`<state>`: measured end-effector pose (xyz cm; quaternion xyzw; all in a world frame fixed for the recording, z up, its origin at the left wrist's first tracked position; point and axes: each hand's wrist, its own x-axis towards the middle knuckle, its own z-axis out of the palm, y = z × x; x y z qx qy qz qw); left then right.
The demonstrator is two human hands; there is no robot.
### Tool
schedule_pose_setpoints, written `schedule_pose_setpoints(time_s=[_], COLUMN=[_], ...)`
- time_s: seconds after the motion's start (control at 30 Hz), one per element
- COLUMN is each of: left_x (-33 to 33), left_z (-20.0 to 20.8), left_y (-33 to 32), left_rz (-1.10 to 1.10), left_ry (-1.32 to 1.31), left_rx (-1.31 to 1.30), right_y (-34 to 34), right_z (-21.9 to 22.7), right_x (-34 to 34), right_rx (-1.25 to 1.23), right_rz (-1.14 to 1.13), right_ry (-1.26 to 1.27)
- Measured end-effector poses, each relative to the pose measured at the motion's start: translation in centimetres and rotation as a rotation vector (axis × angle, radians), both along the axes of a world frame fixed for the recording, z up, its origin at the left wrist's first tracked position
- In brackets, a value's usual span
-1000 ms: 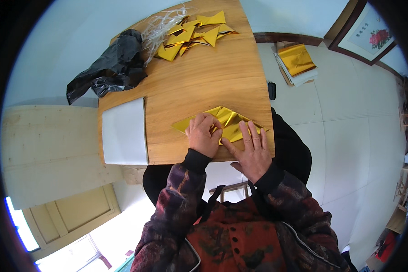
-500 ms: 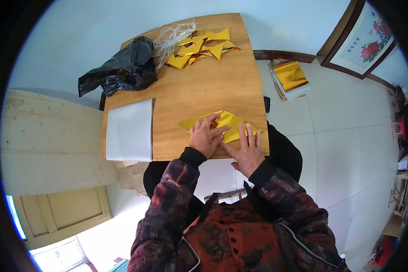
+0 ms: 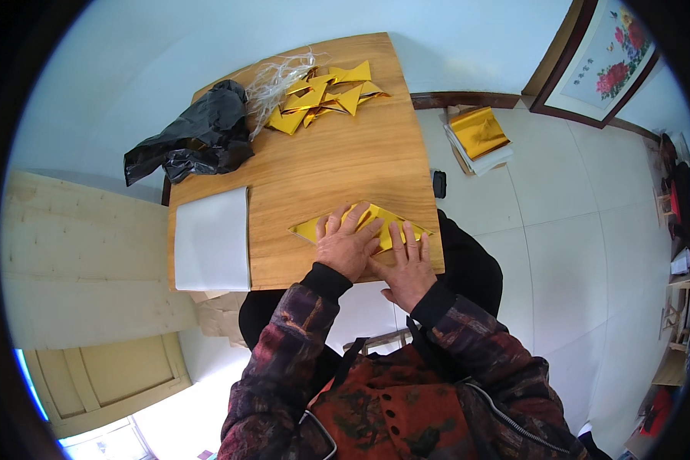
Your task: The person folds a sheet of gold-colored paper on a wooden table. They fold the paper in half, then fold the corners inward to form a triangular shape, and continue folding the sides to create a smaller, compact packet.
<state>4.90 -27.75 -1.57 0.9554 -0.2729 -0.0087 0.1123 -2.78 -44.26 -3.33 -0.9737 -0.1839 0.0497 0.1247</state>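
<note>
A folded sheet of shiny gold paper (image 3: 307,229) lies near the front edge of the wooden table, its pointed ends out to both sides. My left hand (image 3: 345,247) rests flat on its middle with the fingers stretched forward. Just to the right, my right hand (image 3: 408,268) lays its spread fingertips on the paper's right part, the thumb reaching toward the left hand. Both hands press down from above, and neither grips anything. Part of the paper's near edge is hidden under them.
Several folded gold paper pieces (image 3: 290,121) lie in a pile at the table's (image 3: 322,169) far end, beside tangled clear strings (image 3: 272,80) and a black plastic bag (image 3: 207,138). A grey-white folder (image 3: 211,238) lies at left. Gold sheets (image 3: 479,132) sit on the floor at right.
My left hand has flattened and its fingers have spread over the paper's middle. My right hand stays on the right part. The whole view has shifted slightly.
</note>
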Motion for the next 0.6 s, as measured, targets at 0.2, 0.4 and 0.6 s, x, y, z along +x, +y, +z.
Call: schedule_pose_setpoints(time_s=[0.2, 0.4, 0.6], left_x=[0.2, 0.1, 0.2], left_z=[-1.5, -2.2, -2.0], left_y=[0.7, 0.4, -0.2], left_rz=[-0.143, -0.092, -0.021], left_ry=[0.106, 0.074, 0.127], left_rx=[0.056, 0.112, 0.066], right_y=[-0.2, -0.1, -0.1], right_z=[-0.4, -0.5, -1.3], right_x=[0.0, -0.1, -0.3], right_rx=[0.027, 0.05, 0.103], right_rz=[0.01, -0.003, -0.012], right_ry=[-0.014, -0.037, -0.092])
